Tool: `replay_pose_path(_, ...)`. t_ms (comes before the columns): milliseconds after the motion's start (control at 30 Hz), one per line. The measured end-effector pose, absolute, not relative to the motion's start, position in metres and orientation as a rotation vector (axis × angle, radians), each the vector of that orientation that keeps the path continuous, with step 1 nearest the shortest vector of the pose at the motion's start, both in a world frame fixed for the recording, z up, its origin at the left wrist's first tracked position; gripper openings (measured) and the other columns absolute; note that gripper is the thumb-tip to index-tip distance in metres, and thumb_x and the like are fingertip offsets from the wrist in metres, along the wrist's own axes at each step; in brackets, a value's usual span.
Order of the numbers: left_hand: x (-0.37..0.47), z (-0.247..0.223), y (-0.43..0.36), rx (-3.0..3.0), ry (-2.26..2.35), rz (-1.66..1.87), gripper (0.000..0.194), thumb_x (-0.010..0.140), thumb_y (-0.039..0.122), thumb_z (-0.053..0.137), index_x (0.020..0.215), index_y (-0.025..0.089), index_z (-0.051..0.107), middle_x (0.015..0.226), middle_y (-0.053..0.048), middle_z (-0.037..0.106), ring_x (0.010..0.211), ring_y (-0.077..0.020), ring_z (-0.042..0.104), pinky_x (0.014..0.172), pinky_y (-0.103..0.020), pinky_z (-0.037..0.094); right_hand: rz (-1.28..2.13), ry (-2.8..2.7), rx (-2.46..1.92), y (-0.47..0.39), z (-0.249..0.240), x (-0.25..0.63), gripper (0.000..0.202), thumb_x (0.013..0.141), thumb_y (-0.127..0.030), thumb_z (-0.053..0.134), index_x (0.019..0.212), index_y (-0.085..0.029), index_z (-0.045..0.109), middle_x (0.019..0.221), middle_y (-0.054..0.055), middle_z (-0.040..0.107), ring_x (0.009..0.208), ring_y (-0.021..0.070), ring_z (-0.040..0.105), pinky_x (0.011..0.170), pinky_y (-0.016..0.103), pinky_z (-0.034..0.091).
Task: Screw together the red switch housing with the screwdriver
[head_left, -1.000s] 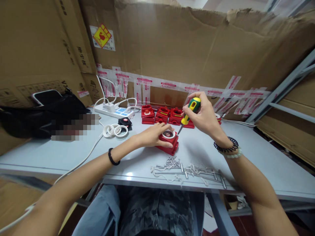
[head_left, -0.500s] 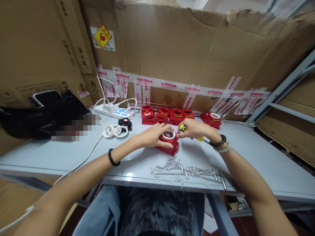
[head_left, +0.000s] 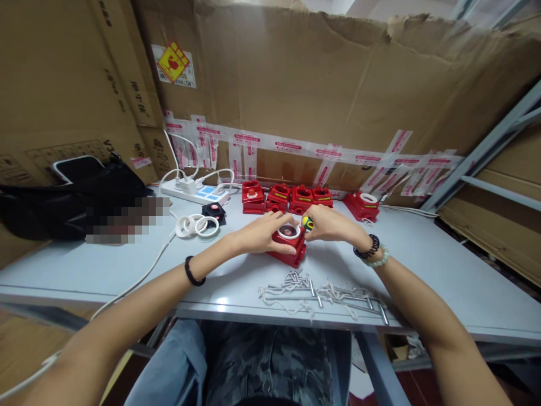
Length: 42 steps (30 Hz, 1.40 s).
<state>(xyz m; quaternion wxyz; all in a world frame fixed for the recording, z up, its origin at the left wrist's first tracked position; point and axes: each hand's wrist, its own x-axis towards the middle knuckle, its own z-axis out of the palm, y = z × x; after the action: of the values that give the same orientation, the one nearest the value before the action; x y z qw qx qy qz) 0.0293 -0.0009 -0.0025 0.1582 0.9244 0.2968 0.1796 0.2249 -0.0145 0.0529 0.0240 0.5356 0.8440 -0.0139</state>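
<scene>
A red box-shaped unit with a white-ringed round button on top sits mid-table. My left hand rests on its left side and holds it down. My right hand lies low at the unit's right side, closed around a green-and-yellow screwdriver, of which only the handle end shows past the fingers. A scatter of long screws and white strings lies on the grey table just in front of the unit.
Several more red units stand in a row at the back, one more to the right. White rings, a black disc, a power strip with cables and a black bag lie left. Cardboard walls the back.
My right hand, which held the screwdriver upright above the unit, has dropped to the table and drawn in against the unit's right side. My left hand has stayed put.
</scene>
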Motion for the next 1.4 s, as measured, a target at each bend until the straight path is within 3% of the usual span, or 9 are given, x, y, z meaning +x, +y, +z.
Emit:
replay_pose_path(233,0.030,-0.002,0.000,2.648,0.838,0.507,0.054,0.078,0.054,0.065,0.121,0.023,0.050,0.109,-0.008,0.056,0.102,-0.0266,0.052,0.084,-0.034,0.041,-0.143,2.615,1.656,-0.009,0.051,0.233,0.022,0.066,-0.034,0.058,0.057,-0.020,0.044,0.051,-0.003,0.045,0.050,0.0094,0.037,0.047,0.024,0.025)
replay_pose_path(367,0.031,-0.001,-0.001,2.646,0.854,0.503,0.054,0.078,0.054,0.065,0.120,0.023,0.050,0.109,-0.008,0.056,0.102,-0.0271,0.052,0.084,-0.034,0.041,-0.122,2.632,1.610,-0.009,0.052,0.231,0.018,0.065,-0.029,0.057,0.058,-0.019,0.044,0.056,-0.002,0.049,0.053,0.0095,0.039,0.049,0.024,0.027)
replay_pose_path(667,0.030,-0.002,0.000,2.641,0.840,0.516,0.053,0.078,0.054,0.065,0.118,0.023,0.050,0.109,-0.009,0.056,0.102,-0.0271,0.051,0.084,-0.035,0.041,-0.012,2.669,1.581,-0.014,0.055,0.228,0.023,0.065,-0.036,0.061,0.061,-0.020,0.045,0.062,0.001,0.056,0.056,0.0115,0.043,0.050,0.024,0.027)
replay_pose_path(867,0.030,-0.003,0.000,2.640,0.841,0.520,0.055,0.078,0.056,0.064,0.120,0.024,0.050,0.109,-0.008,0.056,0.102,-0.0272,0.051,0.083,-0.035,0.041,-0.013,2.713,1.589,-0.012,0.058,0.232,0.015,0.065,-0.032,0.061,0.064,-0.018,0.056,0.063,0.002,0.059,0.057,0.0120,0.047,0.051,0.024,0.029)
replay_pose_path(1000,0.029,-0.004,0.001,2.636,0.835,0.527,0.057,0.078,0.057,0.063,0.122,0.024,0.050,0.110,-0.009,0.056,0.102,-0.0274,0.052,0.083,-0.035,0.041,-0.228,2.747,1.562,-0.017,0.067,0.234,0.013,0.066,-0.029,0.060,0.069,-0.017,0.063,0.058,-0.001,0.056,0.054,0.0101,0.044,0.051,0.024,0.030)
replay_pose_path(1233,0.028,-0.007,0.003,2.664,0.785,0.573,0.053,0.078,0.057,0.063,0.116,0.022,0.051,0.107,-0.007,0.056,0.099,-0.0255,0.051,0.081,-0.033,0.042,-0.250,2.667,1.380,-0.048,0.061,0.212,0.020,0.063,-0.033,0.061,0.057,-0.018,0.049,0.051,-0.004,0.042,0.047,0.0082,0.033,0.045,0.025,0.026)
replay_pose_path(1400,0.027,-0.008,0.004,2.652,0.762,0.561,0.052,0.079,0.053,0.064,0.120,0.024,0.048,0.116,-0.007,0.055,0.103,-0.0250,0.051,0.086,-0.034,0.041,-0.184,2.634,1.287,-0.056,0.049,0.205,0.024,0.061,-0.036,0.061,0.056,-0.020,0.043,0.051,-0.003,0.043,0.048,0.0099,0.034,0.046,0.026,0.028)
